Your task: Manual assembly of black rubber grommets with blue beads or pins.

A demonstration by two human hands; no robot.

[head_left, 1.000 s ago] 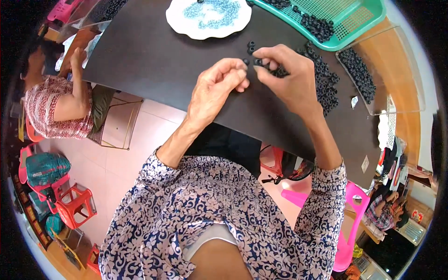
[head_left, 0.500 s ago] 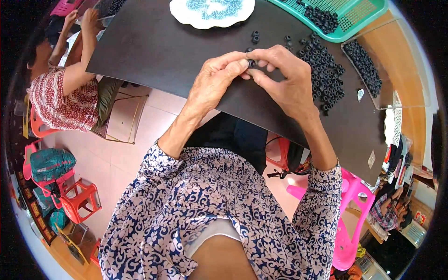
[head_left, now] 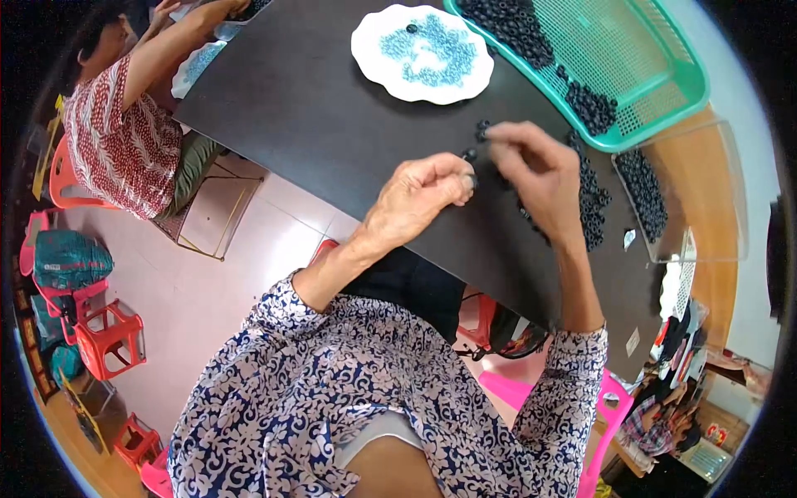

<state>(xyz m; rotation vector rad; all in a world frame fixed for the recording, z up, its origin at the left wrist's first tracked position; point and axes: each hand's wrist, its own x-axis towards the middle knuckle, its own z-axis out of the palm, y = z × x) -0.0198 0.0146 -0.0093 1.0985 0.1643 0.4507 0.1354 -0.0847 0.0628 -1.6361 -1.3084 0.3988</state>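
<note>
My left hand (head_left: 432, 195) is closed over the dark table (head_left: 315, 141), pinching a small black ring-shaped piece (head_left: 473, 181) at its fingertips. To its right, my right hand (head_left: 544, 170) is lifted over the table and smeared by motion. Its thumb and forefinger point left, close to a few loose black pieces (head_left: 483, 129); whether anything is between them is unclear. A heap of black ring-shaped pieces (head_left: 594, 220) lies partly hidden behind my right hand. Beyond my hands stands a white scalloped plate (head_left: 369, 58) holding small pale-blue clear pieces and one black piece.
A green basket (head_left: 689, 91) with black pieces stands at the far right, beside a clear plastic box (head_left: 714, 191) also holding black pieces. Another person (head_left: 124, 141) works at the left. Red stools (head_left: 112, 339) and a pink chair (head_left: 602, 423) stand around the table.
My hands have parted: the right one has moved away to the right, while the left keeps a black piece. The view has tilted, so more of the plate and basket shows.
</note>
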